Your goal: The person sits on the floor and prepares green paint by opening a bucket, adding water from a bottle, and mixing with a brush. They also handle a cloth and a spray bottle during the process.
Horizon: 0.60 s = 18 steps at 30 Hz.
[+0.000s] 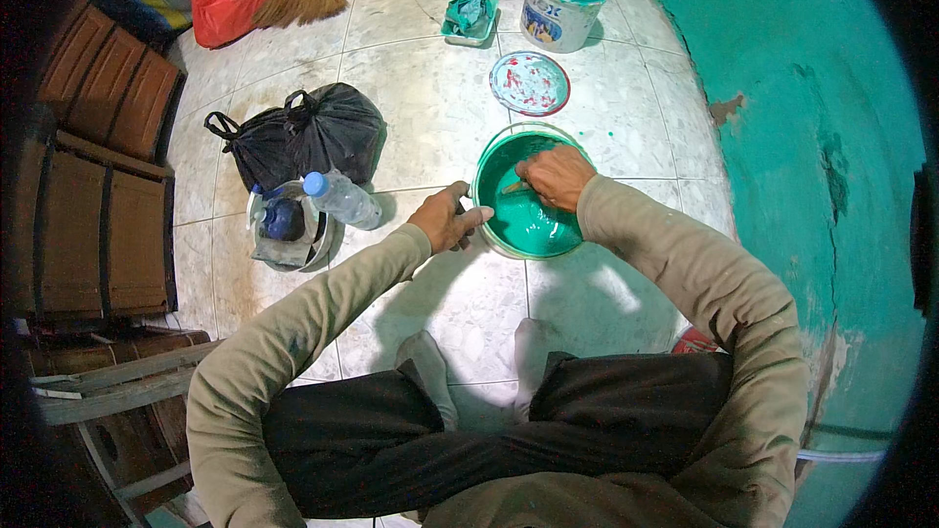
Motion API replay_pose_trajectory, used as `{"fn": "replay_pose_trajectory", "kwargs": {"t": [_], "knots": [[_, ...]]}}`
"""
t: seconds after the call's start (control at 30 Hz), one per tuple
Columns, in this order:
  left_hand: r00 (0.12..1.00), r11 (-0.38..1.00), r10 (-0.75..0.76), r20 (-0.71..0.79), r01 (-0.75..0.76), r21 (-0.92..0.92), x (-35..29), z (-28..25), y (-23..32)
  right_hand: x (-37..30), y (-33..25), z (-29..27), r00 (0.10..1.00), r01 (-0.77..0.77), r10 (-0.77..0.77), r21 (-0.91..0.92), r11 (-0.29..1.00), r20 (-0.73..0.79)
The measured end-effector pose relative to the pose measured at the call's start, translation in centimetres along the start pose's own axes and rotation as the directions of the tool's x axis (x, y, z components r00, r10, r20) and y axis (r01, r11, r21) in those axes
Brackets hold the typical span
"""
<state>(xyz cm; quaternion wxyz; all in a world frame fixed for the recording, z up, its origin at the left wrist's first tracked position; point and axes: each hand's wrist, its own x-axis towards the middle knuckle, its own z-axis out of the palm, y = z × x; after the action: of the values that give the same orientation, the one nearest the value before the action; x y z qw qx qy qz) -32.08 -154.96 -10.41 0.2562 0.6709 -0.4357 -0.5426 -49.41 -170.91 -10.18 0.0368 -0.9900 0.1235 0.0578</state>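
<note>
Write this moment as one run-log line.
left hand: steadies bucket rim | right hand: holds stick in green paint | nearby: lid, water bottle

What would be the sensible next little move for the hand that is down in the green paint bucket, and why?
Probably one slow sweep round the bucket's inside. The right hand holds a stick dipped into the green paint, and the left hand steadies the bucket by its rim, so it should not slide on the tiled floor.
</note>
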Motion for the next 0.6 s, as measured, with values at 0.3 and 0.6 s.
{"fn": "replay_pose_trajectory", "kwargs": {"t": [0.3,0.6], "knots": [[1.000,1.000,0.001,-0.011,-0.001,0.002,0.2,0.1,-0.2,-0.7,0.2,-0.1,0.999,0.037,-0.036,-0.134,0.990,0.011],[0.998,1.000,0.024,-0.051,-0.025,-0.010,0.2,0.3,-0.7,-1.1,-0.4,-0.1,0.976,0.046,-0.045,0.000,0.999,0.211]]}}
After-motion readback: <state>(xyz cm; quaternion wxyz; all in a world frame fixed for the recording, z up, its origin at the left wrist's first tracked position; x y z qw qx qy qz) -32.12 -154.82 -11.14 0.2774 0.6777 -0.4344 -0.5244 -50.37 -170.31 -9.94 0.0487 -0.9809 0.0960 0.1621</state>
